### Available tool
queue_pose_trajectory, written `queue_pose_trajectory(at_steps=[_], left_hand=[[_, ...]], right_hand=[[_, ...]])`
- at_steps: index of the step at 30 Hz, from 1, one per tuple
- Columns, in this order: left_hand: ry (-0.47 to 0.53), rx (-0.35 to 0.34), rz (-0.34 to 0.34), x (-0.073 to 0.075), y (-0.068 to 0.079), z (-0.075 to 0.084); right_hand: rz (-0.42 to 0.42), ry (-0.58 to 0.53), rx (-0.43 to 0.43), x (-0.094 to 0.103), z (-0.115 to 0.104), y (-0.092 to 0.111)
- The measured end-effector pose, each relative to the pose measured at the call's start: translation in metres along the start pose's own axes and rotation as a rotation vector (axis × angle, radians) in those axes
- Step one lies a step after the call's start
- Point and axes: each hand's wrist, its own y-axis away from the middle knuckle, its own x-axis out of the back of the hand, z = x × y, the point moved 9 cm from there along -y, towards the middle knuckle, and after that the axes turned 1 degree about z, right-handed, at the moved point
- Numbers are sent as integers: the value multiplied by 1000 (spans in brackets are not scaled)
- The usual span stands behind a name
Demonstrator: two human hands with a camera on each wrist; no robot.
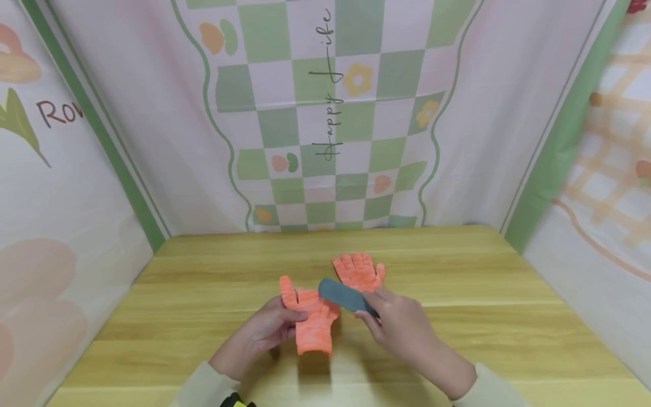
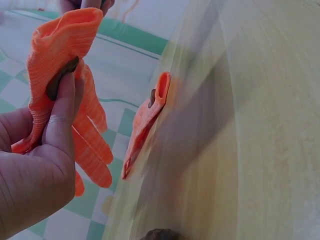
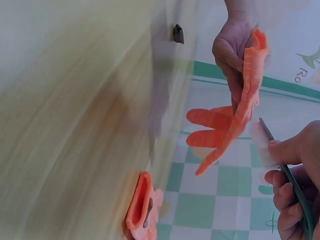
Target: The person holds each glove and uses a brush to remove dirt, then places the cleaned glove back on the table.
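My left hand [image 1: 272,325] grips an orange knit glove [image 1: 312,333] above the table, thumb on its near face and the cuff toward me. In the left wrist view a dark brown patch [image 2: 61,79] shows on the glove beside the thumb. My right hand [image 1: 402,319] holds a flat grey-green brush [image 1: 343,295] by one end. Pale bristles [image 3: 262,142] appear blurred along its side in the right wrist view. In the head view the brush's far end overlaps the held glove. A second orange glove [image 1: 358,268] lies on the table behind, also with a dark patch [image 2: 152,98].
The wooden table [image 1: 458,271] reaches back to a green-and-white checked cloth [image 1: 356,118]. Printed cloth walls [image 1: 66,226] close in both sides. A small dark lump [image 3: 178,34] rests on the table near the left hand.
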Motion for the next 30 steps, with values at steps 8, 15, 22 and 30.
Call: queue_pose_trajectory(at_steps=[8, 15, 22, 30], left_hand=[[-7, 14, 0, 1, 0, -2], [-3, 21, 5, 2, -1, -4], [-3, 15, 7, 0, -2, -2], [5, 31, 16, 1, 1, -2]], right_hand=[[-36, -60, -62, 1, 3, -5], [-107, -89, -3, -9, -10, -3], [-18, 19, 2, -4, -5, 1], [-39, 22, -63, -1, 3, -2]])
